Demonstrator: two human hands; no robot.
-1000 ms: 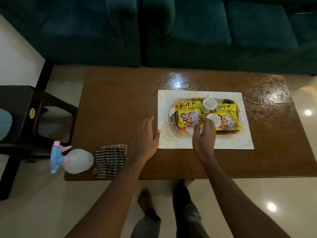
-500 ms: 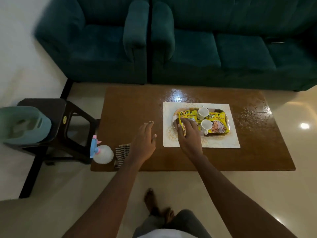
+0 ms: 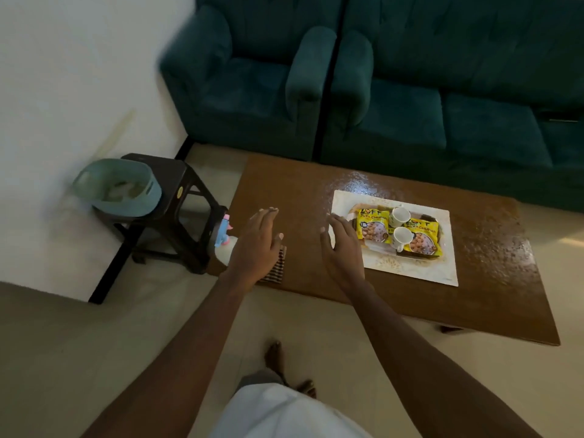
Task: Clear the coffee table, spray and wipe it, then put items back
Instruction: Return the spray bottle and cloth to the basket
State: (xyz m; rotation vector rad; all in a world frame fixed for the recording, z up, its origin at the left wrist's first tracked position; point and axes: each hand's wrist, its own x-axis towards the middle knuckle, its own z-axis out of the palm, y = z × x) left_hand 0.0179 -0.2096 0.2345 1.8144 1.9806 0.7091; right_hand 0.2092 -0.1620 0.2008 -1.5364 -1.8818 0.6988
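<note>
The brown coffee table [image 3: 300, 197] carries a white placemat [image 3: 420, 273]. On the mat stands a tray [image 3: 354, 213] with two yellow snack packets [image 3: 371, 227] and two white cups [image 3: 399, 216]. My right hand [image 3: 343, 245] hovers over the mat's left edge with fingers spread, holding nothing. My left hand [image 3: 257, 245] is open above the table's left end, over a striped cloth [image 3: 276, 270]. A white spray bottle [image 3: 224, 241] with a blue and pink trigger stands at the table's left corner, partly hidden behind my left hand.
A dark stool [image 3: 177, 184] left of the table bears a teal basket [image 3: 126, 188]. A teal armchair [image 3: 246, 83] and sofa [image 3: 458, 105] stand behind the table. Pale floor lies in front, with my bare feet [image 3: 275, 358] on it.
My right hand has come off the snack packets and drawn back to the mat's left edge. The view has pulled back and swung left, showing the stool and basket.
</note>
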